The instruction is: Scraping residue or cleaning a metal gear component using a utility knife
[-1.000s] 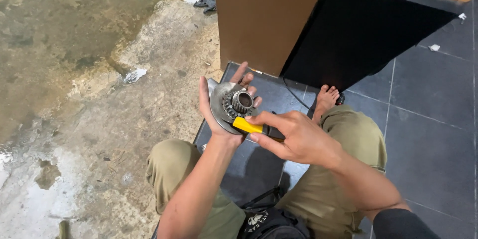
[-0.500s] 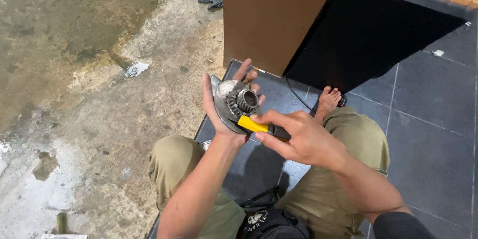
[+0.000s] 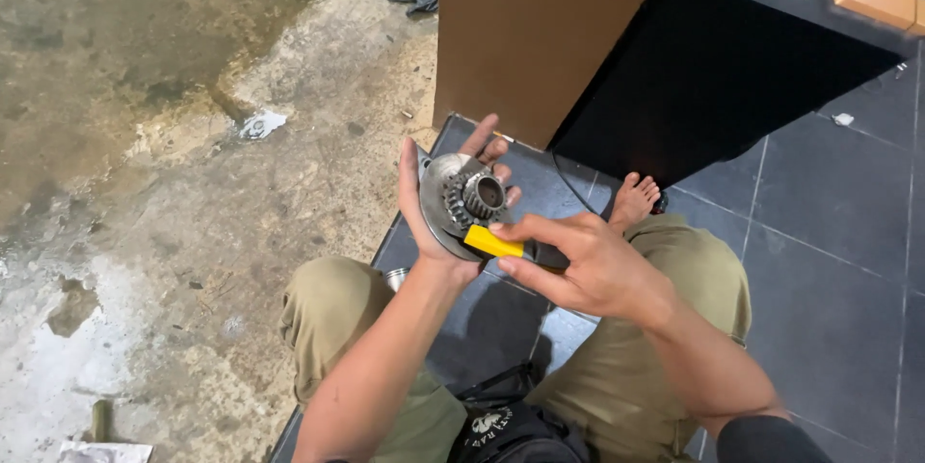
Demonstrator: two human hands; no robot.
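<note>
the left hand (image 3: 434, 217) holds a round metal gear plate (image 3: 461, 203) up over the lap, its grip tight around the rim. the right hand (image 3: 588, 265) pinches a yellow-handled tool (image 3: 493, 242) against the gear teeth. dirt shows on the plate, so cleaning looks unfinished.

Round metal gear disc (image 3: 461, 201) w/ toothed hub, upright; yellow-handled tool (image 3: 493, 242) touching its lower edge.

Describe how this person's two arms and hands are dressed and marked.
Both hands, left hand and right hand, are bare: no gloves, rings or watch show. The left forearm is uncovered along all that shows. The right forearm is bare down to a dark sleeve edge at the frame's bottom.
</note>
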